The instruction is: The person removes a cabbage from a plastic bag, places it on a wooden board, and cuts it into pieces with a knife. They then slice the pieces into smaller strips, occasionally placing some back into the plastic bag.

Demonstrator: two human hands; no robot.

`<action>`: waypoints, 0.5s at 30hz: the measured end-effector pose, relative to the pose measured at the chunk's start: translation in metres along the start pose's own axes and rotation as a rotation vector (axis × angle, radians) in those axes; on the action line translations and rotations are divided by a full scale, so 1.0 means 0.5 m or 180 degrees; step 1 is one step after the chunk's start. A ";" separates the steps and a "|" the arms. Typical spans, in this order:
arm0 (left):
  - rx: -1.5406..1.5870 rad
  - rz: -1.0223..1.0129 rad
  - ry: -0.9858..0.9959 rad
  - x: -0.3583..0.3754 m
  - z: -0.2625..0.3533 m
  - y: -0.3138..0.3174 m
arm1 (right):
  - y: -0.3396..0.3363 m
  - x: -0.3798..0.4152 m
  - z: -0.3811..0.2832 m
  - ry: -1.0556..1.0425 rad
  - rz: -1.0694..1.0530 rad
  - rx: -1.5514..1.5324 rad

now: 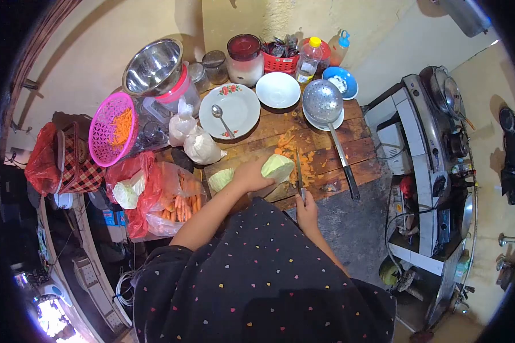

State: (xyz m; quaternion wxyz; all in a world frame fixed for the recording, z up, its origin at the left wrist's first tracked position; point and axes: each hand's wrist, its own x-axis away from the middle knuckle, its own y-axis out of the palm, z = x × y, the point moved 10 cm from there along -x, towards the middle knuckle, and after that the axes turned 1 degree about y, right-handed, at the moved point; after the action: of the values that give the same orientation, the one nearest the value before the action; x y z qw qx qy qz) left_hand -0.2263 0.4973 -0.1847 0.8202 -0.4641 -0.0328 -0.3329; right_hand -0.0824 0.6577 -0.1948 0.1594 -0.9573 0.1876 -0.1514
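Note:
My left hand (254, 175) is closed around a cut piece of pale green cabbage (278, 167) on the wooden table. Another piece of cabbage (221, 179) lies left of that hand, partly hidden by my forearm. In my right hand (306, 209) is a knife (300, 173), its blade pointing away from me, just right of the cabbage. Orange carrot peelings (308, 163) are scattered beside and beyond the blade.
A floral plate (230, 111) with a spoon (222, 120), a white bowl (278, 90) and a long-handled strainer (323, 102) stand further back. Bagged carrots (180, 207) and a pink basket (113, 129) of shredded carrot are at left. A stove (430, 123) stands right.

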 end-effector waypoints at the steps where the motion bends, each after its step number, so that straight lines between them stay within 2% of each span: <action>1: 0.0001 0.0150 -0.0027 0.009 -0.002 -0.006 | -0.006 0.001 -0.017 -0.0118 0.0050 0.0153; 4: -0.0317 0.0264 -0.0103 0.037 0.000 -0.028 | -0.004 0.002 -0.041 -0.0253 -0.0076 0.0333; 7: -0.0359 0.0254 -0.0087 0.058 -0.016 -0.025 | 0.023 0.004 -0.065 -0.0258 -0.0287 0.0045; 11: -0.0466 -0.0014 -0.0041 0.064 -0.017 -0.020 | 0.043 0.019 -0.121 -0.0269 -0.0654 0.0626; 15: -0.0377 0.0119 0.0014 0.079 -0.005 -0.028 | 0.036 0.023 -0.144 -0.0187 -0.0815 0.1285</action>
State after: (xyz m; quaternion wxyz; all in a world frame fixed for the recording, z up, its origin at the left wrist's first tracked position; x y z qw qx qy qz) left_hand -0.2043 0.4700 -0.1615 0.7975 -0.5116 -0.0026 -0.3198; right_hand -0.1031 0.6193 -0.1337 0.3324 -0.9260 0.0259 -0.1769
